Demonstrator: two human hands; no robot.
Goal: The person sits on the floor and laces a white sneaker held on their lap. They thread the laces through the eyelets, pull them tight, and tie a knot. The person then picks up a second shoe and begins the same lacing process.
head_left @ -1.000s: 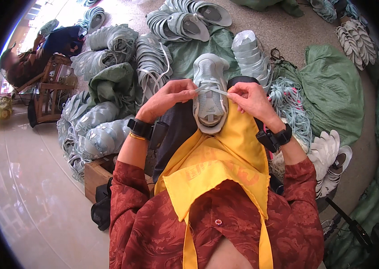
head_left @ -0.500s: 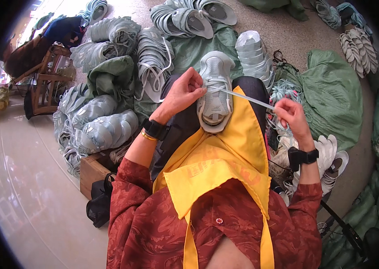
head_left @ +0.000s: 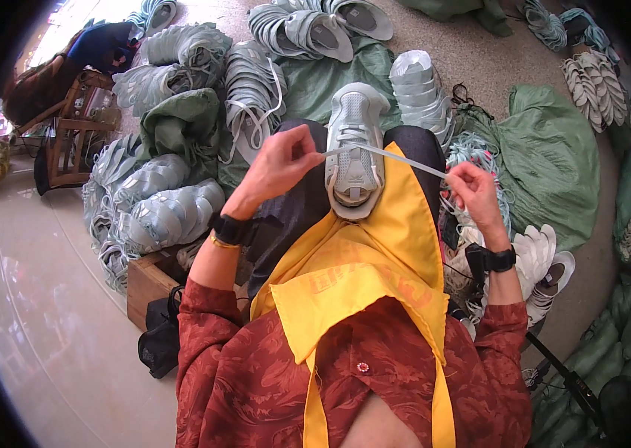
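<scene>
A pale grey-green shoe upper [head_left: 356,119] lies between my knees, its toe pointing away from me and its heel against the yellow apron [head_left: 405,216]. A flat shoelace [head_left: 405,158] is threaded through its eyelets. My left hand [head_left: 283,166] pinches one lace end just left of the shoe upper. On the other side, my right hand [head_left: 473,193] pinches the other end, held out to the right. Both lace ends run taut from near the tongue's upper part. Neither hand touches the shoe upper itself.
Stacked shoe uppers [head_left: 170,213] lie to my left, beside a wooden box [head_left: 150,287]. More stacks [head_left: 420,93] stand ahead. A green sack [head_left: 547,157] and bundled laces [head_left: 476,157] are on the right, with white uppers [head_left: 539,257] nearer me. A wooden chair [head_left: 80,131] stands far left.
My left hand has moved left, away from the shoe upper, drawing its lace end out. My right hand has shifted slightly left and down, still holding its end.
</scene>
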